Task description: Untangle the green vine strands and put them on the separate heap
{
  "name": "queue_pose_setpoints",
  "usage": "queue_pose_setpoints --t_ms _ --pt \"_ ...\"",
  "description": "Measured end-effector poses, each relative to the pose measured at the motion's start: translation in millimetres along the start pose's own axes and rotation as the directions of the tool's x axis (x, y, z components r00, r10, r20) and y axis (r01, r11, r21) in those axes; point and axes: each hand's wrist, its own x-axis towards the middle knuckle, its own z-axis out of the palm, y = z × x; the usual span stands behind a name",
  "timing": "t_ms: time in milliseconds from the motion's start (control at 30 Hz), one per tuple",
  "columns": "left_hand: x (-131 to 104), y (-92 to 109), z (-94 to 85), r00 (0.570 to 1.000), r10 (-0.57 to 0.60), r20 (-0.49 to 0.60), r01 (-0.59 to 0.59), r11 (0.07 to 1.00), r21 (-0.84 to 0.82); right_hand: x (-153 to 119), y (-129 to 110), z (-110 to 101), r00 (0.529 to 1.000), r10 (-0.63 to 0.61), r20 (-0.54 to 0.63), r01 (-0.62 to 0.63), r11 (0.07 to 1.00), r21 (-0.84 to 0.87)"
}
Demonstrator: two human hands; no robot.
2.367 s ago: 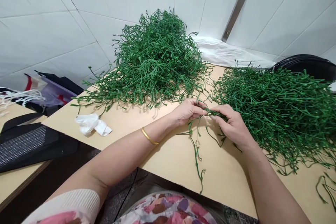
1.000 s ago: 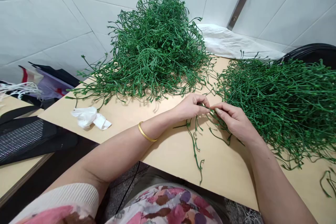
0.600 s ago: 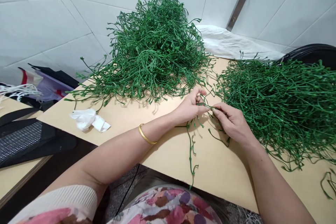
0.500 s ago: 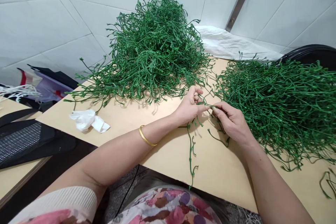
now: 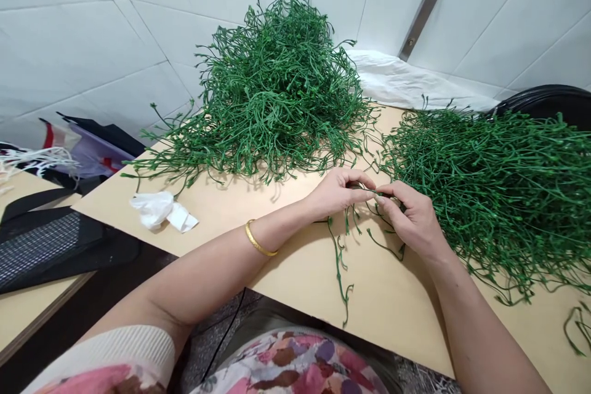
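Index finger of the left hand (image 5: 336,191) has lowered. Both it and the right hand (image 5: 413,215) have fingers clamped on thin, green, plastic-looking stems (image 5: 355,186), above the pale wooden desk (image 5: 295,277).

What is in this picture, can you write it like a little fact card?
left hand: pinching a thin green stem
right hand: pinching the same strand, fingertips meeting the left's
left wrist: gold bangle
behind the hands: big tangled green pile
right side: second green pile
left side of table: crumpled white tissue
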Motion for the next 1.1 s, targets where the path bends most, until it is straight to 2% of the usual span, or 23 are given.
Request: queue_pose_setpoints --t_ms 100,233,333,400,533,633,700,733,800,833,900,933,967,1100 --pt "0 0 -1.0 0.996 -0.047 0.071 0.044 0.998 0.033 0 0 1 0.997 -0.037 0.070 0.037 0.999 -0.001" --pt "0 -1 -0.5 0.988 -0.120 0.102 0.117 0.993 0.033 1 0 2 0.989 -0.103 0.104 0.119 0.980 -0.162" --pt "0 -2 -0.1 0.983 -0.126 0.135 0.123 0.992 0.030 1 -1 2 0.983 -0.110 0.144 0.140 0.966 -0.217" --pt "-1 -4 -0.1 0.977 -0.128 0.171 0.113 0.989 0.096 0 -1 1 0.971 -0.105 0.213 0.150 0.967 -0.206" --pt "-2 -7 -0.9 0.965 -0.130 0.227 0.064 0.959 0.275 -2 1 3 0.937 -0.041 0.346 0.103 0.981 -0.164" --pt "-2 -7 -2.6 0.962 -0.099 0.253 0.016 0.950 0.311 -3 -1 4 0.935 0.013 0.355 0.016 0.997 -0.079" --pt "-2 -5 -3.8 0.959 -0.079 0.273 0.004 0.964 0.265 -1 -4 0 0.947 0.050 0.318 -0.079 0.994 0.078" --pt "-1 -5 -4.2 0.956 -0.077 0.284 0.002 0.967 0.255 0 -6 -5 0.964 0.070 0.256 -0.125 0.971 0.203" --pt "-1 -5 -4.3 0.950 -0.089 0.300 0.006 0.964 0.266 4 -8 -18 0.990 0.133 0.047 -0.139 0.853 0.503" --pt "0 -6 -4.0 0.953 -0.097 0.287 0.017 0.963 0.270 6 -8 -25 0.979 0.184 -0.088 -0.088 0.770 0.633" --pt "1 -8 -3.0 0.974 -0.107 0.201 0.061 0.973 0.224 9 -7 -36 0.920 0.288 -0.264 0.013 0.653 0.758" --pt "2 -8 -2.3 0.984 -0.104 0.147 0.078 0.981 0.176 10 -5 -38 0.896 0.329 -0.298 0.024 0.635 0.773" --pt "3 -9 -1.7 0.990 -0.098 0.099 0.084 0.987 0.135 10 -4 -37 0.893 0.352 -0.281 -0.005 0.631 0.776" --pt "5 -11 0.7 0.997 -0.073 0.013 0.071 0.993 0.099 5 -2 -22 0.906 0.363 -0.216 -0.130 0.728 0.673"
